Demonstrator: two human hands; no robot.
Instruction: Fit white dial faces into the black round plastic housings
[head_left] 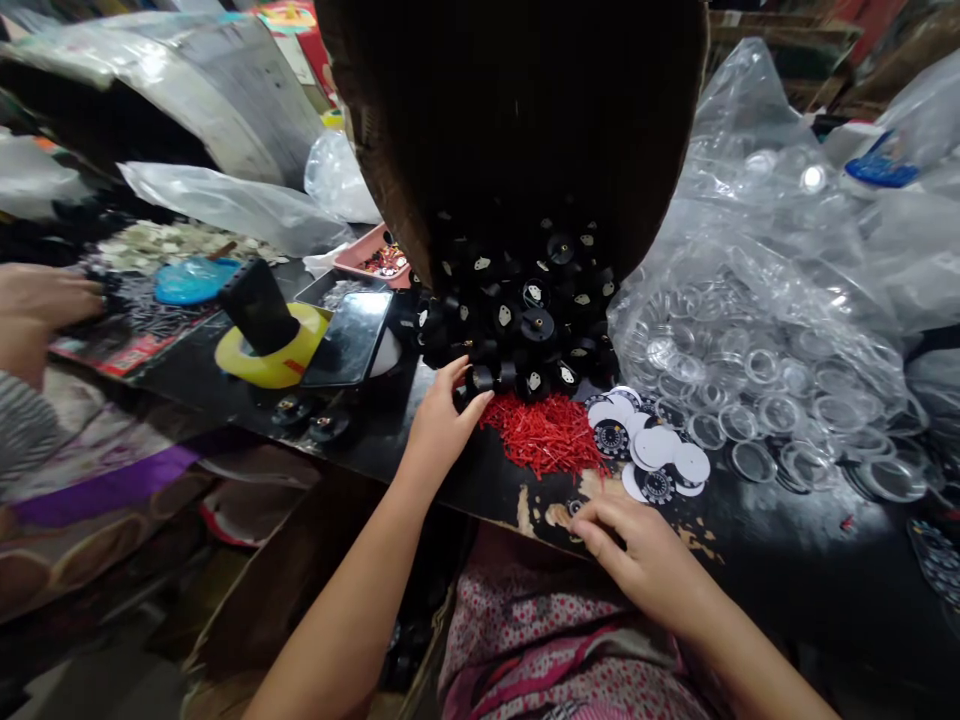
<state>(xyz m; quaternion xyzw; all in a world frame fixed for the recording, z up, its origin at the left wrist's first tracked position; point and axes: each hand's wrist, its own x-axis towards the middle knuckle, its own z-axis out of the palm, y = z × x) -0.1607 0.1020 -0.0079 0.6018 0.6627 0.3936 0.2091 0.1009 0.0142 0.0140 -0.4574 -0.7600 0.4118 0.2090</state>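
My left hand [442, 415] reaches to the front of a heap of black round parts [536, 325], its thumb and fingers apart around the edge of one part. My right hand [630, 545] is at the table's front edge, fingers curled by a small round piece [575, 507] at the fingertips; whether it is gripped is unclear. Between the hands lies a pile of small red pieces [547, 432]. Right of it are white and black printed discs [656, 447]. Clear round covers [739, 400] spill from a plastic bag further right.
A large box [367, 130] opens behind the black parts. Left stand a phone [349, 338], a yellow tape roll [270, 350] and two black parts [328, 425]. Another person's hand [52, 295] is at the far left.
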